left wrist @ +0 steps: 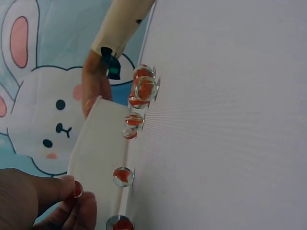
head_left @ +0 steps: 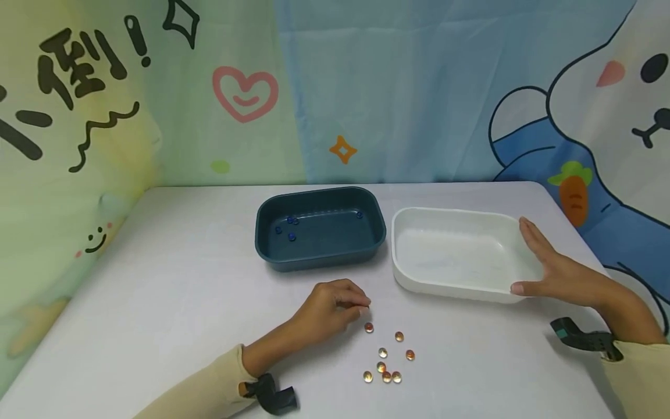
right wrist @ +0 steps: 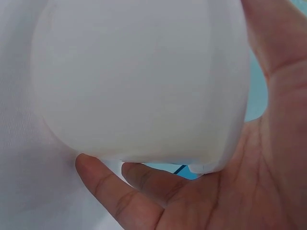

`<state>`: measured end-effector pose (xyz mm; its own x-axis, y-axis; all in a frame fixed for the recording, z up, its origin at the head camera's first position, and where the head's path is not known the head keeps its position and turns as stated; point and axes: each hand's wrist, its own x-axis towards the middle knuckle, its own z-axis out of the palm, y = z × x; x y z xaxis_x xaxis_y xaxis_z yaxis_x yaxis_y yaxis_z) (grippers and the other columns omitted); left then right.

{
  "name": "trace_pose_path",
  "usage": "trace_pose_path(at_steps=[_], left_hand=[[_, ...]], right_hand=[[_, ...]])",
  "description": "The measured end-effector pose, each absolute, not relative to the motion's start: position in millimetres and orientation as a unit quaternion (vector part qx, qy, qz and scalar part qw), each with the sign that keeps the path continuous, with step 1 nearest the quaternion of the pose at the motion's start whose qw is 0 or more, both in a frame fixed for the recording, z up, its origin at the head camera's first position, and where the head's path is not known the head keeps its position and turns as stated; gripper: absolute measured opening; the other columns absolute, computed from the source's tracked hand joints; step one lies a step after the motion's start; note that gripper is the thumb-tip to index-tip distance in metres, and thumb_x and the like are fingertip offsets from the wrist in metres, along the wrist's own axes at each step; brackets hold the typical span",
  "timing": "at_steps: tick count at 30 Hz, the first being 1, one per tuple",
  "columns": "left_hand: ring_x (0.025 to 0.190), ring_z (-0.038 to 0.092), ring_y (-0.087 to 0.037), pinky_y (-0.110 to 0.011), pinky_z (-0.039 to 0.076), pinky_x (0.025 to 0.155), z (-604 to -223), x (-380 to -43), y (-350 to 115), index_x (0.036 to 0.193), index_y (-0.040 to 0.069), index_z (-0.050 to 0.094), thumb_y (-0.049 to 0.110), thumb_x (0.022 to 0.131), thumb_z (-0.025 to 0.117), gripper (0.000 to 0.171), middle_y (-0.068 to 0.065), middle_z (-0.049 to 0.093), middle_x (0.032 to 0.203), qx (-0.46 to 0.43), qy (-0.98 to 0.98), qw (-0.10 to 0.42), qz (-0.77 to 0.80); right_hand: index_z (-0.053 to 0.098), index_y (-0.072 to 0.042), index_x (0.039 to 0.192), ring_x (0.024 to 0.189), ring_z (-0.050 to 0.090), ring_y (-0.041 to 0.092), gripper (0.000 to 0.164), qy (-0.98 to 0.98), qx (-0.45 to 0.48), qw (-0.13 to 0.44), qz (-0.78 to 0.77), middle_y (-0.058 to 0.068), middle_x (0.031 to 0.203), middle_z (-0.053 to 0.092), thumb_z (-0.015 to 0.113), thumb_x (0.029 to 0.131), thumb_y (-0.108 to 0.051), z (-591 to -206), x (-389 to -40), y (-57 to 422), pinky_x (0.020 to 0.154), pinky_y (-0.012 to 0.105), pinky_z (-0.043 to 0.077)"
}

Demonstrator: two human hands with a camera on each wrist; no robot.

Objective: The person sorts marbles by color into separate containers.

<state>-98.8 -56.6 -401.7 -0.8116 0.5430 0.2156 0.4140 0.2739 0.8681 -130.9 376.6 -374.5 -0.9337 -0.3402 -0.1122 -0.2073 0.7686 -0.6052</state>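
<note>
My left hand (head_left: 330, 308) pinches a glass marble (left wrist: 77, 189) with red in it between thumb and fingertips, just above the table in front of the dark tray. Below and right of that hand lie several clear marbles (head_left: 381, 367) with orange-red swirls, loose on the cloth. At the right end of the white tray (head_left: 419, 283), my right hand (head_left: 570, 276) holds the tray, thumb at the near corner and fingers at the far one. In the right wrist view, fingers (right wrist: 120, 196) lie against the tray's outer wall.
A dark teal tray (head_left: 324, 261) stands left of the white one, with several small blue marbles (head_left: 292, 237) in it. A printed curtain (head_left: 392, 87) hangs behind the white-covered table (head_left: 173, 291). Each wrist wears a black camera mount (head_left: 272, 397).
</note>
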Motion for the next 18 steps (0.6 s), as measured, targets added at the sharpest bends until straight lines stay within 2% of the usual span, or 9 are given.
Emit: trace_pose_path(at_steps=[4, 11, 18], left_hand=[[0.090, 0.061, -0.007, -0.022, 0.051, 0.076, -402, -102, -47, 0.098, -0.001, 0.076, -0.003, 0.086, 0.071, 0.013, 0.001, 0.069, 0.096, 0.311, 0.789, 0.059, 0.527], [0.089, 0.062, -0.005, -0.024, 0.053, 0.078, -394, -110, -26, 0.099, -0.003, 0.074, -0.001, 0.088, 0.070, 0.013, 0.000, 0.068, 0.097, 0.300, 0.763, 0.062, 0.570], [0.095, 0.062, -0.005, -0.023, 0.053, 0.081, -382, -124, -9, 0.101, -0.001, 0.075, 0.000, 0.089, 0.069, 0.014, 0.000, 0.068, 0.099, 0.287, 0.759, 0.049, 0.582]], right_hand=[[-0.022, -0.020, 0.151, 0.138, -0.012, 0.054, 0.126, 0.934, -0.150, 0.109, -0.307, 0.008, 0.156, -0.030, 0.079, 0.077, -0.024, -375, -132, 378, 0.081, 0.081, 0.021], [-0.022, -0.026, 0.151, 0.138, -0.013, 0.053, 0.125, 0.933, -0.148, 0.106, -0.312, 0.005, 0.156, -0.030, 0.079, 0.077, -0.024, -376, -130, 380, 0.080, 0.082, 0.019], [-0.022, -0.025, 0.151, 0.138, -0.011, 0.055, 0.126, 0.934, -0.144, 0.104, -0.309, 0.007, 0.156, -0.030, 0.080, 0.077, -0.026, -377, -131, 378, 0.081, 0.081, 0.020]])
